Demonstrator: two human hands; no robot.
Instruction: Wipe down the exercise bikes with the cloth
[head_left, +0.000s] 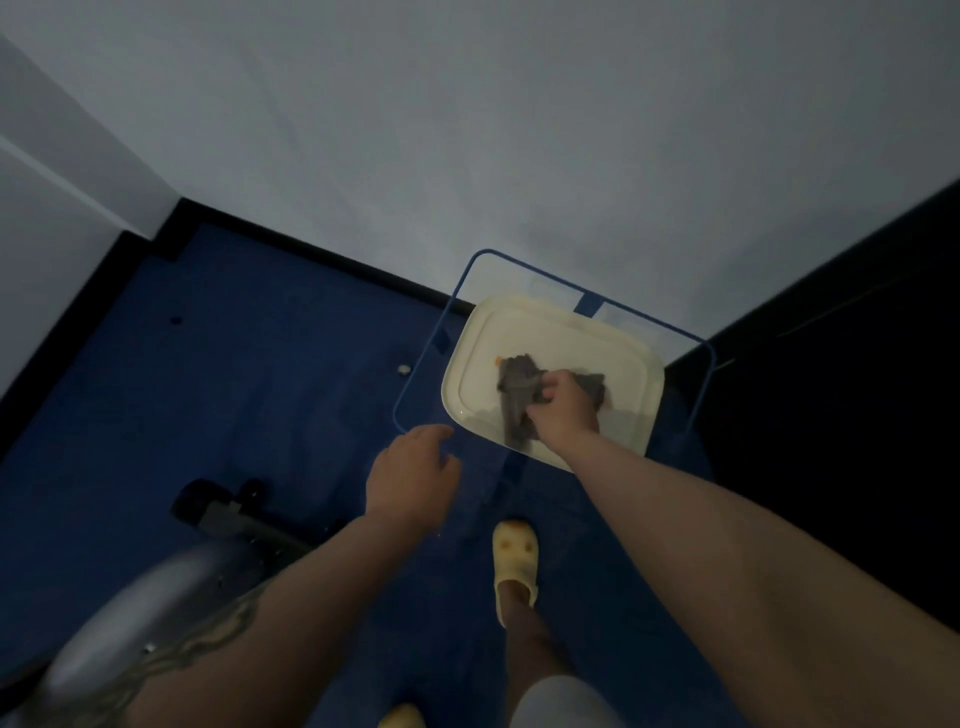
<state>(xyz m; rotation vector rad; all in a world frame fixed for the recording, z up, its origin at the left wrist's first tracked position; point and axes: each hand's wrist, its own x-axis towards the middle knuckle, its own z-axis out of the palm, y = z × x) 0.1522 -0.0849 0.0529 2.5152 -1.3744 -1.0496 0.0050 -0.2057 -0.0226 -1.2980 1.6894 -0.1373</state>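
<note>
Blue flooring (234, 364) under me, my right hand (563, 410) grips the cloth (514, 387) in the cream tray (644, 364), left hand (410, 475) loose and empty, so I judge the bike (156, 597) not yet wiped.

You find no readable text, label, brand, number or sign anywhere in this view. The picture is dim and partly blurred.
</note>
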